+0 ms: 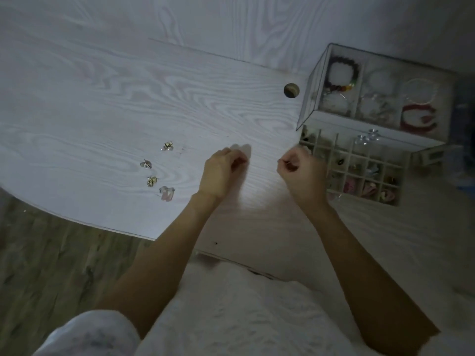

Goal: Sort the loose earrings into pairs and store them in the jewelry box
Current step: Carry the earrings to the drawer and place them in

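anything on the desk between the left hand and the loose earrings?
Nothing. In the head view, bare white desk runs from the left hand to the nearest earring; the stretch is clear.

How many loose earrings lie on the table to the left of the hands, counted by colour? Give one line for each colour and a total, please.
Gold-toned earrings: 2
Silver-toned earrings: 1
Pale pink, clear earrings: 1
Total: 4

Any earring pinched in the left hand or right hand is too small to count.

White wood-grain desk [128, 98] — red bracelet [419, 119]
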Motion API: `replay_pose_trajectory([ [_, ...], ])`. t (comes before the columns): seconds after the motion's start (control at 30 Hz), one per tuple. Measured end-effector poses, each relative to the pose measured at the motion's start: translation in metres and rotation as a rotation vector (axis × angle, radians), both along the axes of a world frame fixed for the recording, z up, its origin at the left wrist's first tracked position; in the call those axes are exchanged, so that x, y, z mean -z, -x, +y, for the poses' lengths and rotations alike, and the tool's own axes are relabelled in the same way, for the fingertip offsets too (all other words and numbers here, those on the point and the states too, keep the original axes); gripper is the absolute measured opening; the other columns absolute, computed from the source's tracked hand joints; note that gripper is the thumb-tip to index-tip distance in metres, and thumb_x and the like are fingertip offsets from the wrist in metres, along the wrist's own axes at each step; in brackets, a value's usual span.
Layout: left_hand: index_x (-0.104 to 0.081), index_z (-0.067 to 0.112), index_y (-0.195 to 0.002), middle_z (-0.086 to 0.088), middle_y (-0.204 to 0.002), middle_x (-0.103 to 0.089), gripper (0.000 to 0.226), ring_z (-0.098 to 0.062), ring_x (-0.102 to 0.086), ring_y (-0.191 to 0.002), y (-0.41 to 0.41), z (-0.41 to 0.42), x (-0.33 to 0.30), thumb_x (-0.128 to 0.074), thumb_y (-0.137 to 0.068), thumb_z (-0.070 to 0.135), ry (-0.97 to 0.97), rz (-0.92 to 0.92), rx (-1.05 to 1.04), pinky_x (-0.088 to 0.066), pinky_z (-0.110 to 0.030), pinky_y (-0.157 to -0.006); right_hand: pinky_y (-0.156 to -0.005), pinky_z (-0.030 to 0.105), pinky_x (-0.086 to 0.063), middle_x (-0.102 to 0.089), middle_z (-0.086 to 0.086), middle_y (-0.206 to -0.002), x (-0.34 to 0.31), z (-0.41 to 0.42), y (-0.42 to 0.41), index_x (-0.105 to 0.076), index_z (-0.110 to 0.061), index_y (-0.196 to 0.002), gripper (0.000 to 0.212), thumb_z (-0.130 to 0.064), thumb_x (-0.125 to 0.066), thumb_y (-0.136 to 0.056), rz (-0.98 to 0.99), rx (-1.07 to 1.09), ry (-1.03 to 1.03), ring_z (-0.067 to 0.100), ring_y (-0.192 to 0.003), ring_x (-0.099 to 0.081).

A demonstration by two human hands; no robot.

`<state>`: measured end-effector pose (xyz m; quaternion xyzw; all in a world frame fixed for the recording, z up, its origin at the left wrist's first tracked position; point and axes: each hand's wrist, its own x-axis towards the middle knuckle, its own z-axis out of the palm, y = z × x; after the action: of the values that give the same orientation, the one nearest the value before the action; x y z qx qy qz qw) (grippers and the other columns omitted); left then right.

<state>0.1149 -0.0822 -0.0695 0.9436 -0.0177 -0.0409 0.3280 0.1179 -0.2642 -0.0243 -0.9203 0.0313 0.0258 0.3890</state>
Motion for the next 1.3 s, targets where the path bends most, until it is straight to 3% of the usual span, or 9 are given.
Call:
replay_pose_trajectory([
  [0.1,-0.069,0.012,-0.087,-0.009,-0.081,-0.065,0.006,-0.023,-0.061,-0.072,-0.004,-0.013,-0.002,-0.064,-0.083,0.014,0.009,-0.011,0.054,-0.043,-0.024,-0.063,-0.063,0.018,-0.048,-0.065,0.008,-0.075,-0.006,-0.039,-0.001,-0.063,-0.002,-0.082,0.003,-0.005,-0.063,-0.083,-0.035,0.104,0.003,0.017,-0.068,-0.06],
  [0.23,-0.068,0.01,-0.093,-0.008,-0.088,-0.068,0.01,-0.022,-0.063,-0.074,-0.016,-0.035,-0.015,-0.062,-0.085,0.011,0.062,-0.05,0.113,-0.054,-0.035,-0.067,-0.059,0.02,-0.038,-0.068,0.012,-0.077,-0.003,-0.064,-0.021,-0.064,-0.005,-0.089,0.01,-0.012,-0.057,-0.089,-0.098,0.102,0.201,0.018,-0.064,-0.058],
  [0.37,-0.068,0.013,-0.094,-0.005,-0.088,-0.069,0.01,-0.019,-0.063,-0.074,-0.038,-0.071,-0.033,-0.063,-0.086,0.015,0.119,-0.155,0.172,-0.055,-0.033,-0.065,-0.057,0.025,-0.033,-0.067,0.016,-0.077,0.006,-0.07,-0.038,-0.062,-0.006,-0.091,0.02,-0.018,-0.047,-0.094,-0.086,0.097,0.427,0.03,-0.067,-0.062],
  [0.6,-0.068,0.012,-0.098,-0.004,-0.097,-0.071,0.02,-0.019,-0.065,-0.08,-0.061,-0.122,-0.046,-0.065,-0.079,0.005,0.177,-0.239,0.245,-0.049,-0.022,-0.07,-0.06,0.027,-0.034,-0.068,0.017,-0.089,0.006,-0.072,-0.039,-0.063,-0.008,-0.102,0.024,-0.025,-0.047,-0.095,-0.006,0.119,0.544,0.032,-0.081,-0.066],
  [0.7,-0.068,0.01,-0.098,-0.006,-0.1,-0.071,0.019,-0.024,-0.067,-0.085,-0.064,-0.133,-0.046,-0.06,-0.081,0.008,0.125,-0.302,0.341,-0.055,-0.03,-0.068,-0.061,0.031,-0.042,-0.068,0.019,-0.09,0.006,-0.077,-0.03,-0.063,-0.01,-0.109,0.023,-0.018,-0.046,-0.096,0.024,0.083,0.561,0.034,-0.081,-0.066],
  [0.83,-0.067,0.01,-0.098,-0.01,-0.097,-0.07,0.033,-0.029,-0.067,-0.081,-0.066,-0.139,-0.037,-0.043,-0.08,0.021,0.002,-0.289,0.428,-0.056,-0.035,-0.058,-0.058,0.029,-0.039,-0.07,0.016,-0.083,0.012,-0.079,-0.02,-0.061,-0.018,-0.116,0.025,-0.015,-0.05,-0.093,0.015,0.066,0.51,0.034,-0.074,-0.066],
  [1.0,-0.069,0.011,-0.097,-0.009,-0.089,-0.071,0.022,-0.029,-0.064,-0.083,-0.067,-0.132,-0.027,-0.054,-0.081,0.013,-0.09,-0.317,0.395,-0.052,-0.033,-0.062,-0.059,0.034,-0.048,-0.07,0.016,-0.081,0.011,-0.078,-0.014,-0.058,-0.02,-0.123,0.032,-0.016,-0.05,-0.092,-0.034,0.075,0.429,0.034,-0.072,-0.065],
  [1.1,-0.068,0.012,-0.091,-0.004,-0.084,-0.07,0.016,-0.024,-0.06,-0.08,-0.056,-0.121,-0.034,-0.054,-0.086,0.018,-0.084,-0.429,0.395,-0.043,-0.025,-0.065,-0.064,0.033,-0.048,-0.068,0.016,-0.094,0.008,-0.08,-0.016,-0.06,-0.014,-0.119,0.029,-0.016,-0.049,-0.092,-0.034,0.073,0.471,0.034,-0.081,-0.064],
  [1.3,-0.067,0.017,-0.089,0.006,-0.078,-0.066,0.008,-0.012,-0.056,-0.076,0.0,-0.061,-0.051,-0.059,-0.088,0.016,-0.018,-0.363,0.128,-0.04,-0.021,-0.059,-0.07,0.026,-0.039,-0.054,0.016,-0.107,-0.002,-0.067,-0.012,-0.065,-0.004,-0.103,0.021,-0.012,-0.051,-0.09,-0.067,-0.083,0.395,0.03,-0.092,-0.055],
])
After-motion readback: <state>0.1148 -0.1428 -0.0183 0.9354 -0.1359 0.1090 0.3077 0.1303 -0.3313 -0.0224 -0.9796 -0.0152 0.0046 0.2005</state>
